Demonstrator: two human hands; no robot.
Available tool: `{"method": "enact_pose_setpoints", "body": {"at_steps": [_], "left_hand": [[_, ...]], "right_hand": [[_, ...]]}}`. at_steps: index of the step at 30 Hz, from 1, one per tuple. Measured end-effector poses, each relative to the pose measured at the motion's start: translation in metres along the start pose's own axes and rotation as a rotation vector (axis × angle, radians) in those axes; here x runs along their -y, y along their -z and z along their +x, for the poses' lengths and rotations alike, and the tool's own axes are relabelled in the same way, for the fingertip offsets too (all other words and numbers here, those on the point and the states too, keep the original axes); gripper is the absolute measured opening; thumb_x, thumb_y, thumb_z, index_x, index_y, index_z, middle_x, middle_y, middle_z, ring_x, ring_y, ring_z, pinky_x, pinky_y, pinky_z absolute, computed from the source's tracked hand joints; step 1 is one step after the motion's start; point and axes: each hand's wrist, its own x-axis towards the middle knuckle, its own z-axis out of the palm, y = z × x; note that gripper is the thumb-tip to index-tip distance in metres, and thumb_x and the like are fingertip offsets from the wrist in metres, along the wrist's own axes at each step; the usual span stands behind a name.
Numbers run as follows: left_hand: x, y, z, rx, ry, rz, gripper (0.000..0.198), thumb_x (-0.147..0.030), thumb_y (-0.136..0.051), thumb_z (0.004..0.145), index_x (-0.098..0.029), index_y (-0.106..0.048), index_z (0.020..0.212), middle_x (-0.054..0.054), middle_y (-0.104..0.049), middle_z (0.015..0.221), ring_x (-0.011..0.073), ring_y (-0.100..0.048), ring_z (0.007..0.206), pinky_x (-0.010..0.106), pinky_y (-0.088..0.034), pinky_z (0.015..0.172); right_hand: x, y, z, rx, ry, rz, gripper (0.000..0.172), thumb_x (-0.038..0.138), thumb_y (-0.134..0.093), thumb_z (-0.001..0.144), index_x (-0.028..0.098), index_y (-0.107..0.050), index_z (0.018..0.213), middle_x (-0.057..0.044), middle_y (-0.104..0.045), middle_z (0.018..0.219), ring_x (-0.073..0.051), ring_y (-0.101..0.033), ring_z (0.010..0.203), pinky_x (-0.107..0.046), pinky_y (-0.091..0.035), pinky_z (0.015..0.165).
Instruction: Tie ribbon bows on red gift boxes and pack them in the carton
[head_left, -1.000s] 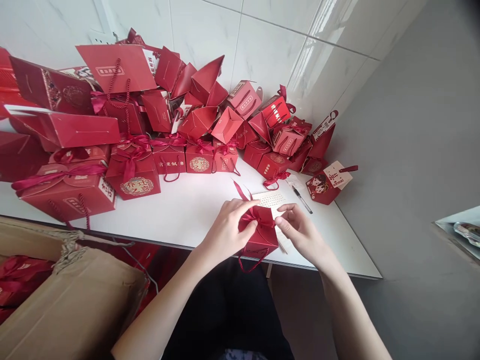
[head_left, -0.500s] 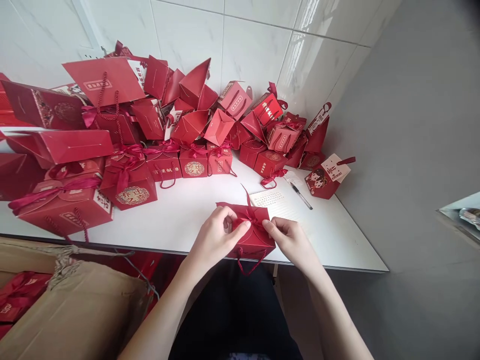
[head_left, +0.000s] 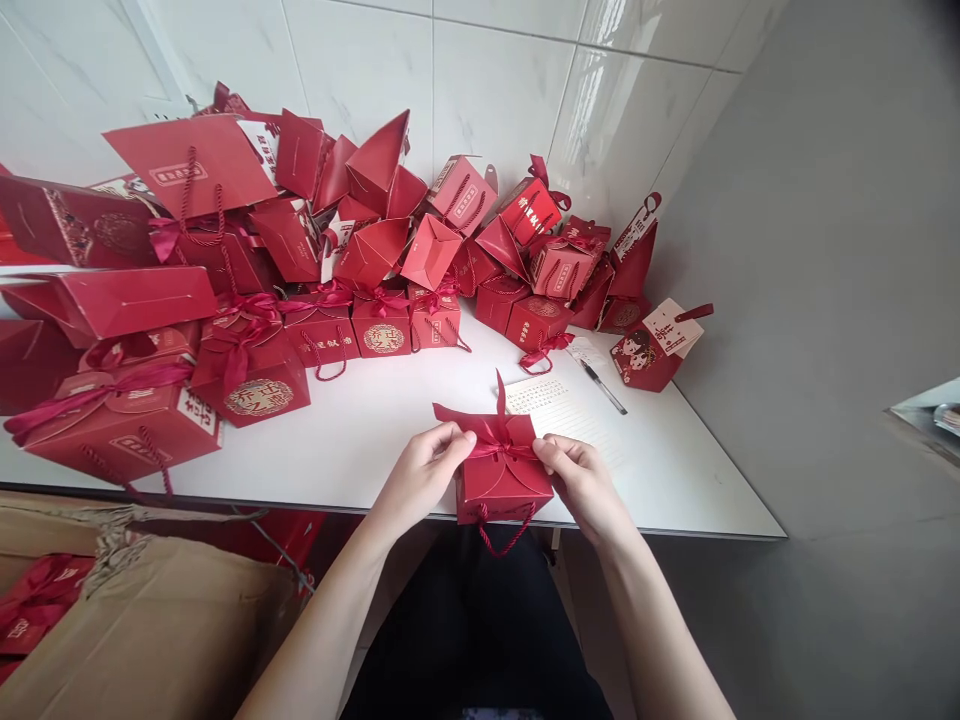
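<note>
A small red gift box with a twisted cord handle stands at the front edge of the white table. Across its top lies a red ribbon, knotted in the middle, with one end sticking up behind. My left hand pinches the ribbon at the left side of the box. On the right side, my right hand pinches the ribbon between thumb and fingers. Behind the box lies a notebook with writing, partly hidden by the box, and a pen is to its right.
Many red gift boxes are piled along the back and left of the white table. One box stands at the right. An open cardboard carton holding red items sits below at the left. A grey surface rises at the right.
My left hand has moved left, away from the knot, and the ribbon now stretches between both hands. The box top shows more. The view has shifted slightly.
</note>
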Motion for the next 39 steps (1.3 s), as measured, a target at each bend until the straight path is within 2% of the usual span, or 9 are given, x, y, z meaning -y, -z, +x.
{"method": "enact_pose_setpoints", "body": {"at_steps": [15,20,23,26,29,31,33,36,39], "left_hand": [[0.007,0.001,0.002,0.023,-0.038,0.071,0.036,-0.044,-0.04,0.086,-0.02,-0.029,0.062,-0.004,-0.026,0.062,0.0101,-0.027,0.057,0.023,-0.028,0.052],[0.009,0.002,-0.004,0.04,-0.018,0.061,0.041,-0.056,-0.035,0.086,-0.021,-0.031,0.066,-0.004,-0.031,0.064,0.0117,-0.033,0.058,0.026,-0.032,0.057],[0.007,0.0,-0.011,0.074,-0.005,0.077,0.041,-0.061,-0.047,0.078,-0.021,-0.039,0.081,-0.002,-0.045,0.073,0.0134,-0.043,0.065,0.028,-0.038,0.063],[0.006,0.001,-0.012,0.052,0.04,0.1,0.04,-0.051,-0.059,0.074,-0.021,-0.041,0.093,0.0,-0.053,0.085,0.0146,-0.052,0.072,0.03,-0.043,0.07],[0.01,0.014,-0.007,-0.23,0.022,0.123,0.035,-0.045,-0.059,0.076,-0.021,-0.045,0.096,0.005,-0.055,0.096,0.0188,-0.055,0.089,0.034,-0.044,0.081],[0.016,0.026,-0.006,-0.626,-0.069,0.127,0.031,-0.044,-0.056,0.079,-0.021,-0.045,0.098,0.007,-0.053,0.105,0.021,-0.052,0.103,0.036,-0.042,0.089],[0.021,0.034,-0.012,-0.896,-0.223,0.111,0.027,-0.043,-0.049,0.084,-0.022,-0.046,0.1,0.007,-0.052,0.11,0.0211,-0.05,0.109,0.036,-0.04,0.093],[0.026,0.027,-0.029,-0.734,-0.444,0.168,0.029,-0.042,-0.045,0.086,-0.022,-0.047,0.107,0.007,-0.053,0.113,0.0216,-0.051,0.112,0.037,-0.04,0.096],[0.025,0.01,-0.041,-0.452,-0.479,0.33,0.035,-0.038,-0.053,0.083,-0.023,-0.045,0.113,0.008,-0.052,0.119,0.023,-0.049,0.116,0.038,-0.039,0.098]], "right_hand": [[-0.005,0.003,0.004,-0.025,-0.048,0.081,0.044,0.045,-0.064,0.066,0.021,-0.032,0.047,0.009,-0.021,0.046,-0.006,-0.011,0.043,-0.025,-0.012,0.043],[-0.008,0.016,0.003,-0.027,0.031,-0.039,0.047,0.054,-0.058,0.077,0.021,-0.036,0.051,0.006,-0.031,0.049,-0.008,-0.025,0.044,-0.024,-0.025,0.044],[-0.012,0.021,0.005,-0.15,0.18,-0.059,0.038,0.057,-0.05,0.083,0.021,-0.052,0.072,-0.002,-0.054,0.075,-0.016,-0.053,0.07,-0.028,-0.045,0.064],[-0.013,0.018,-0.001,-0.109,0.234,-0.082,0.045,0.059,-0.046,0.085,0.026,-0.049,0.115,-0.008,-0.052,0.125,-0.021,-0.051,0.113,-0.036,-0.042,0.093],[-0.01,0.014,-0.018,-0.046,0.214,-0.174,0.05,0.054,-0.047,0.087,0.028,-0.041,0.128,-0.008,-0.056,0.125,-0.021,-0.051,0.117,-0.038,-0.038,0.098],[-0.009,0.017,-0.03,-0.1,0.23,-0.169,0.043,0.054,-0.045,0.088,0.023,-0.052,0.116,-0.005,-0.069,0.09,-0.022,-0.062,0.093,-0.039,-0.044,0.089],[-0.009,0.022,-0.036,-0.254,0.275,-0.077,0.04,0.052,-0.039,0.09,0.019,-0.062,0.087,0.002,-0.055,0.049,-0.018,-0.058,0.057,-0.037,-0.048,0.074],[-0.01,0.028,-0.036,-0.514,0.327,-0.05,0.044,0.045,-0.043,0.089,0.02,-0.05,0.055,0.006,-0.037,0.038,-0.013,-0.045,0.044,-0.033,-0.046,0.066],[-0.012,0.022,-0.031,-0.457,0.325,-0.218,0.033,0.045,-0.05,0.086,0.019,-0.055,0.066,0.001,-0.053,0.057,-0.016,-0.056,0.063,-0.031,-0.047,0.068]]}}
